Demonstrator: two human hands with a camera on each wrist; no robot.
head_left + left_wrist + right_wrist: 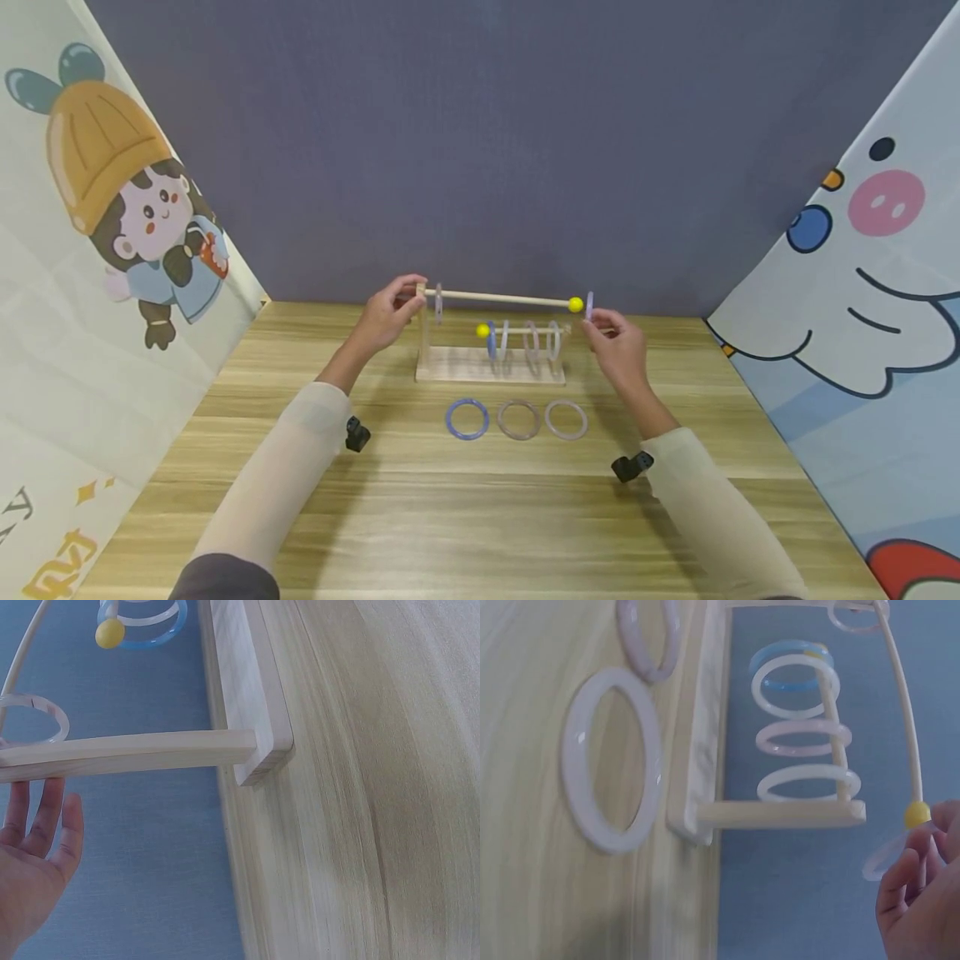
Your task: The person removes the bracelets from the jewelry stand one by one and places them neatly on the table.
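A wooden bangle stand point(450, 367) has two rods, each ending in a yellow ball. My left hand point(387, 315) grips the top of its left post point(135, 752), fingers against the post's side. One translucent bangle point(438, 304) hangs on the upper rod point(510, 297) near that post. Between thumb and fingers, my right hand point(619, 342) pinches a pale lilac bangle point(590, 305) just beyond the upper rod's yellow ball point(575, 305). A blue bangle point(491, 340) and several pale ones hang on the lower rod point(830, 701).
Before the stand, a blue bangle point(467, 419), a brownish-pink bangle point(518, 419) and a pale bangle point(566, 419) lie flat in a row on the wooden table point(450, 517). A dark blue-grey panel point(480, 150) rises behind, with printed cartoon panels at both sides.
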